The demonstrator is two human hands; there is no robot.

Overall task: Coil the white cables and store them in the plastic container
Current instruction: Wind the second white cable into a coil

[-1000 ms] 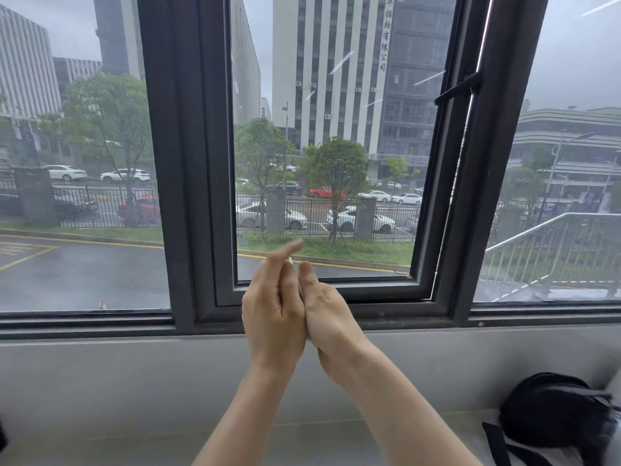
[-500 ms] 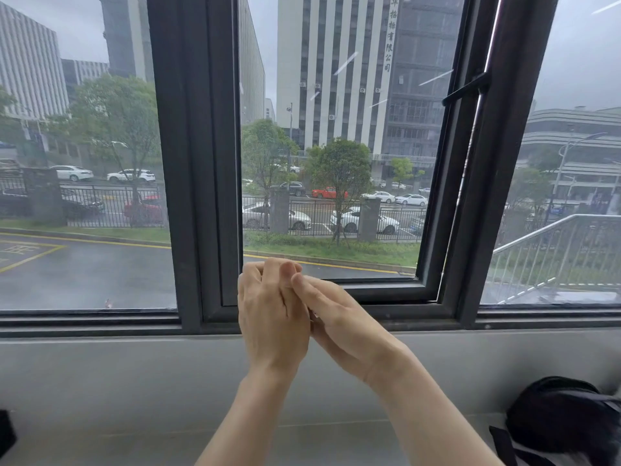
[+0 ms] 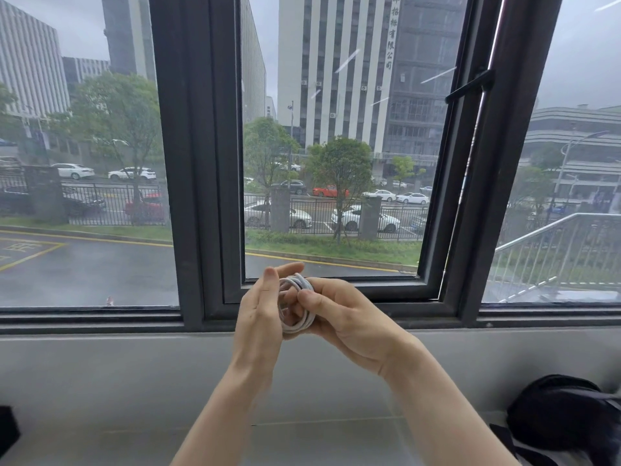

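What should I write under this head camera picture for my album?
Two bare hands, left hand and right hand, hold a coiled white cable in front of a rainy window.

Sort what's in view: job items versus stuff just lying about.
Job: white cable, coiled and held between the left hand and the right hand. No container in view.
Lying about: black bag, bottom right; dark object at the left edge.
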